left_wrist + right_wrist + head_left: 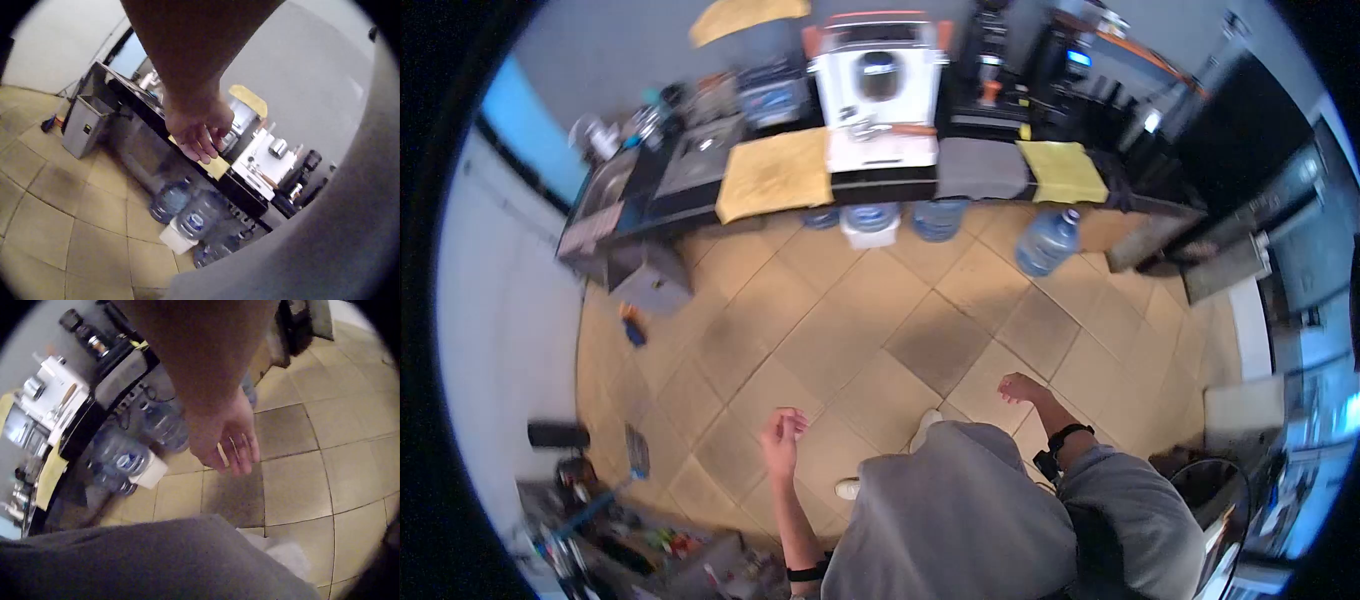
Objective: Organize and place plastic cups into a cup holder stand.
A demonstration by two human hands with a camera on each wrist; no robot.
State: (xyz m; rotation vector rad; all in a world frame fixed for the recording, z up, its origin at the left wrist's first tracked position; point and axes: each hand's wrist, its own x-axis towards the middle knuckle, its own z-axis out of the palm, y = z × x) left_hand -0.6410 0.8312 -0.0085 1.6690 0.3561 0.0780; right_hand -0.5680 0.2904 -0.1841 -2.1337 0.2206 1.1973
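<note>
Both hands hang over the tiled floor, away from the counter, and neither holds anything. In the head view the left hand [784, 434] is left of the body with loosely bent fingers; the left wrist view shows the same hand [199, 128] with its fingers hanging loose. The right hand [1019, 388] is at the right of the body, and in the right wrist view its relaxed fingers are slightly apart [226, 439]. Ahead, on the counter, stands a white espresso machine [878, 90] with a wooden-handled portafilter [900, 129] at its front.
A yellow cloth [775, 172], a grey cloth [982, 168] and a yellow-green cloth [1064, 172] lie along the counter edge. Below are large water bottles, one [1048, 243] on the floor at right. A grey bin [650, 282] stands left; a blue-handled dustpan [637, 450] is at lower left.
</note>
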